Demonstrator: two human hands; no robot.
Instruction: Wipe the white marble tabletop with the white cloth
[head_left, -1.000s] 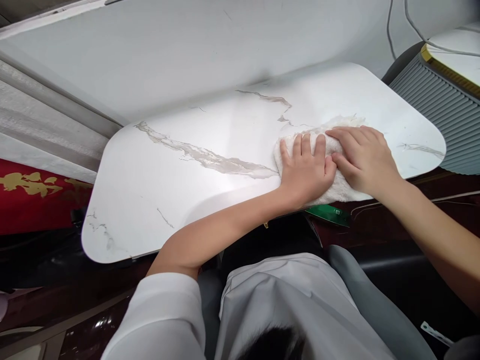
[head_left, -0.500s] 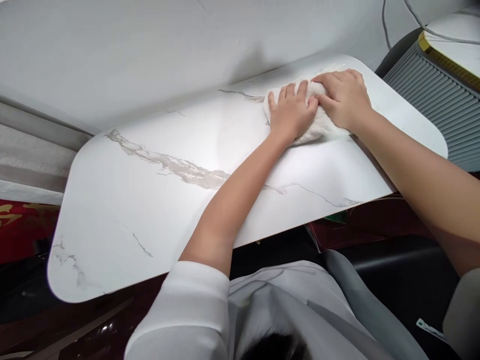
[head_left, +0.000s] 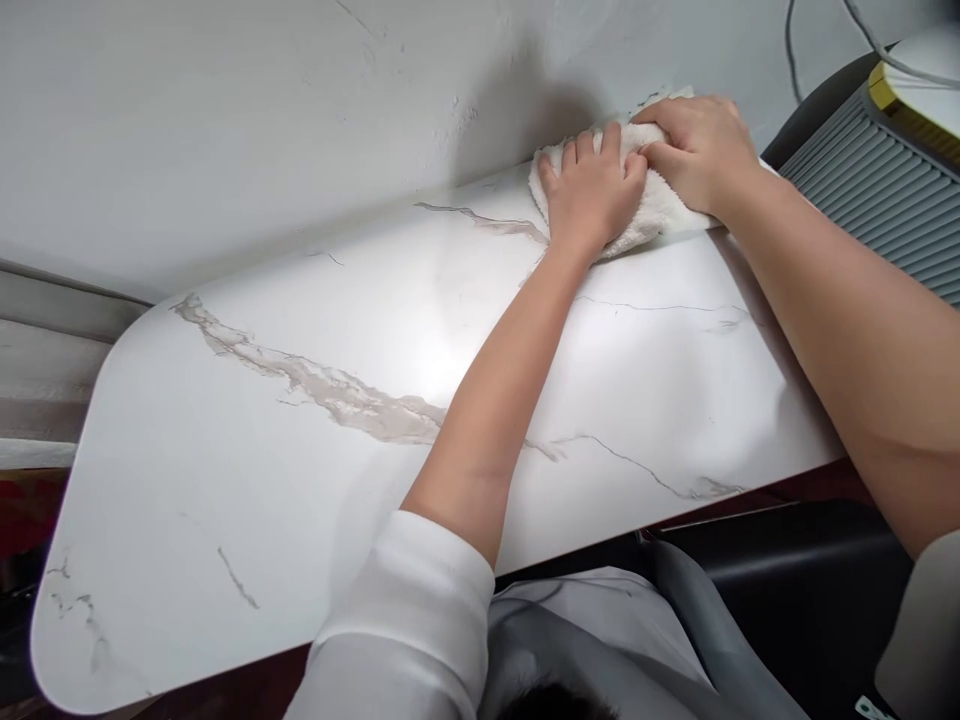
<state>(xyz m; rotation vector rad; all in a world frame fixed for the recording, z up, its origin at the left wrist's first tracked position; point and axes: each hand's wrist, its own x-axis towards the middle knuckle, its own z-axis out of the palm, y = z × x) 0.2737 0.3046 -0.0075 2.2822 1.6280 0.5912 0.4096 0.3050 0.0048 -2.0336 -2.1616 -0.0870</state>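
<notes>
A crumpled white cloth [head_left: 639, 226] with a fluffy surface lies against the far edge of a white tabletop [head_left: 300, 520] with grey-brown marble veins. On the cloth's left part is my left hand [head_left: 594, 195], pressing down with its fingers bent over the fabric. My right hand [head_left: 703, 152] grips the right part, thumb turned toward the left hand. Both thumbs are close to each other above the cloth. The palms and the cloth's underside are hidden.
A pale wall [head_left: 225, 120] runs along the table's far edge. At the right stands a grey ribbed unit [head_left: 877, 190] with a yellow-edged top, and a cable [head_left: 870, 35] hangs above it. A black seat [head_left: 795, 570] is below the near edge.
Both hands have pushed the cloth away from me, up to the table's far edge by the wall. The view has shifted, with the table now larger and lower in it.
</notes>
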